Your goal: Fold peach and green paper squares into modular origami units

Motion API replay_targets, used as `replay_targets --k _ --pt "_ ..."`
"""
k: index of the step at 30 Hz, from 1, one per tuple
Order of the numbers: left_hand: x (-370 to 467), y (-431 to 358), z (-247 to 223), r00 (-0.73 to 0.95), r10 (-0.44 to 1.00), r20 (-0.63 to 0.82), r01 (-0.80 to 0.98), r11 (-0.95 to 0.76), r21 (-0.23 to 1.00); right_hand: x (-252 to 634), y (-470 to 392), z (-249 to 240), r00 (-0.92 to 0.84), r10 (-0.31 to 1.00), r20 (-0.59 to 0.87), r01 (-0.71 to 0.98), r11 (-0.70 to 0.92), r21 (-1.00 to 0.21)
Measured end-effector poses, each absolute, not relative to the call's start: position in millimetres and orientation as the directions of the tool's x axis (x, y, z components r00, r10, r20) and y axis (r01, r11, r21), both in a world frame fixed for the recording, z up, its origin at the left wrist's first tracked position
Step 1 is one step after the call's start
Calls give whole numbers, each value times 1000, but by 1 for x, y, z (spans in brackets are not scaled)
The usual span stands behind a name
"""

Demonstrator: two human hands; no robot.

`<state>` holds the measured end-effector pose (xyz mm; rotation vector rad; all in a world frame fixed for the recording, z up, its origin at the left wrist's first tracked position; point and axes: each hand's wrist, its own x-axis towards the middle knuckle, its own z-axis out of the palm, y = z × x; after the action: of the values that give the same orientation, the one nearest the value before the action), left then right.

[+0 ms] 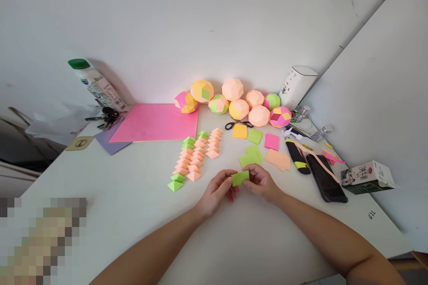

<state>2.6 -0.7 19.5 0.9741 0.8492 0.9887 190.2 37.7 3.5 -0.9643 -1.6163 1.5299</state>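
Held paper: a small light-green rectangle of paper (240, 178), raised just above the white tabletop (133, 213) between the two hands.
Left hand (217, 190): thumb and fingers pinch the paper's left end, the thumb on its near side.
Right hand (263, 182): thumb and forefinger pinch the opposite end, the thumb at its lower edge and the forefinger at its upper corner.
Loose sheets: just beyond the hands lie overlapping light-green paper sheets (251, 156) and, to their right, peach paper sheets (278, 159); behind these are an orange-yellow square of paper (240, 132), a green square of paper (255, 136) and a bright pink square of paper (272, 141).
Folded rows: left of the sheets, peach pointed paper pieces (194, 175) stand in three rows, with light-green pointed paper pieces (175, 185) at some ends.
By the wall: multicoloured faceted paper balls (239, 109) cluster near black-handled scissors (238, 122).
Right side: a black-and-yellow cutter (298, 156) lies beside a black phone (326, 178).
Left side: a large flat pink sheet (157, 122).
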Motion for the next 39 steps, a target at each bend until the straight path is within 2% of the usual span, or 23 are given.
replay_targets --k 26,39 --pt "6 0 22 287 942 -174 -207 239 949 188 37 4 -505 858 95 -53 79 -995" --pt "11 2 18 197 953 -231 -127 258 958 188 36 4 -526 822 220 -90 203 -975"
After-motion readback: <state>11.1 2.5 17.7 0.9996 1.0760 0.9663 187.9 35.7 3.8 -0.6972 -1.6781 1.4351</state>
